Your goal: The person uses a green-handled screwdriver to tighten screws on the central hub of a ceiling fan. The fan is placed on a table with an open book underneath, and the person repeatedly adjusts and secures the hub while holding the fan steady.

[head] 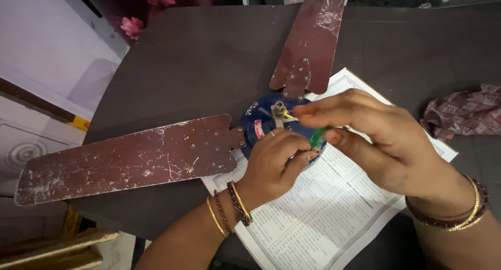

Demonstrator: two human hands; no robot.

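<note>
Closest to the lens: left hand (pixel 276 157) curled into a loose fist, bangles on the wrist, knuckles parked on the blue fan hub (pixel 261 125) and fingertips tucked in toward a green-handled screwdriver (pixel 317 136). Right hand (pixel 376 139) pinching that green handle between thumb and the long fingers, rest of the fingers stretched flat over it, yellowish shank angled into the grey metal shaft stub (pixel 279 112) at the hub's centre. Hub sitting on a printed paper sheet (pixel 318 212) in the middle of a dark surface (pixel 209 56), hands touching it from the near side. Probably heavy and dead stiff at the hub, motor inside by the look of it, so best gripped by the round body or pinned down with a palm, not by the stub. Two maroon blades (pixel 125 160) bolted on, one running left, one (pixel 313 35) running away toward the far edge; thin, scratched and dusty, likely to flex and act as levers, so bad handles, and apt to swing the whole thing round if bumped. Screwdriver small and light, smooth plastic, possibly slippery, fine for a fingertip pinch. Off to the right, well apart, a crumpled patterned cloth (pixel 464 113); pink flowers (pixel 133 25) beyond the far left corner.
</note>
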